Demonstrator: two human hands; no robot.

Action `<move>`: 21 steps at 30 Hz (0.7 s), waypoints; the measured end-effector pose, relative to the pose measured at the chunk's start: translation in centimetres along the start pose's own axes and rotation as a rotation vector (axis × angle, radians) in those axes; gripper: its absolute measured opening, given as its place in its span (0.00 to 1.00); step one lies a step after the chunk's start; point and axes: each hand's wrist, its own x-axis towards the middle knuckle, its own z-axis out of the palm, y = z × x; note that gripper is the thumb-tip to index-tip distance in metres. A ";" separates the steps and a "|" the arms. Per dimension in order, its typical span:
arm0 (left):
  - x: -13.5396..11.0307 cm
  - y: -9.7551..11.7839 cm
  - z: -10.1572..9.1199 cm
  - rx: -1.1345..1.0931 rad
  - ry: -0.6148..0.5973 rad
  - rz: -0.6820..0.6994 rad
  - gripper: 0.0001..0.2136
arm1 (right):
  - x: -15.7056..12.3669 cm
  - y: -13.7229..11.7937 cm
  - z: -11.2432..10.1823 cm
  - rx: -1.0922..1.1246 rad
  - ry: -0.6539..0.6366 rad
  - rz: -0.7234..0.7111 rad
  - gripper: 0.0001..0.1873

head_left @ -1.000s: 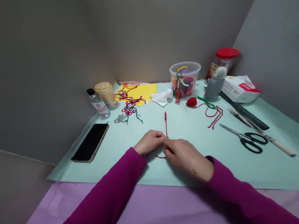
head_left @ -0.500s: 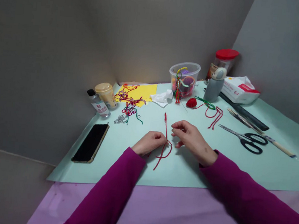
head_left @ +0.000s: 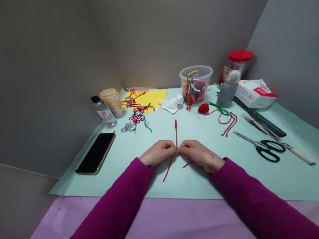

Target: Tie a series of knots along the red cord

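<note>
A thin red cord (head_left: 176,132) lies on the pale green paper sheet (head_left: 222,170), running from the far end down between my two hands. My left hand (head_left: 158,153) is closed, pinching the cord at the middle. My right hand (head_left: 199,155) is closed too, pinching the same cord right beside the left fingertips. Two loose red tails trail toward me below the pinch point. Both sleeves are magenta.
A black phone (head_left: 96,152) lies at the left. Black scissors (head_left: 264,147) and long sticks (head_left: 278,144) lie at the right. Behind are a clear tub of cords (head_left: 195,83), a red yarn ball (head_left: 203,108), tangled cords on yellow paper (head_left: 144,99), a bottle (head_left: 103,110), a cup (head_left: 112,100), a tissue pack (head_left: 255,93).
My right hand had lifted away from the cord, leaving a loop beside the left hand; it has come back and pinches the cord next to the left fingers, and the loop is drawn in.
</note>
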 end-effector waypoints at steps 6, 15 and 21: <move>-0.2 0.2 0.2 0.131 0.035 0.040 0.09 | 0.0 -0.1 0.2 -0.059 0.022 -0.004 0.07; -1.4 1.7 0.9 0.509 0.167 0.099 0.09 | 0.6 0.5 0.4 -0.038 0.046 -0.014 0.07; -2.6 3.3 0.3 0.663 0.280 0.121 0.12 | 0.7 0.6 0.2 0.019 0.019 0.015 0.07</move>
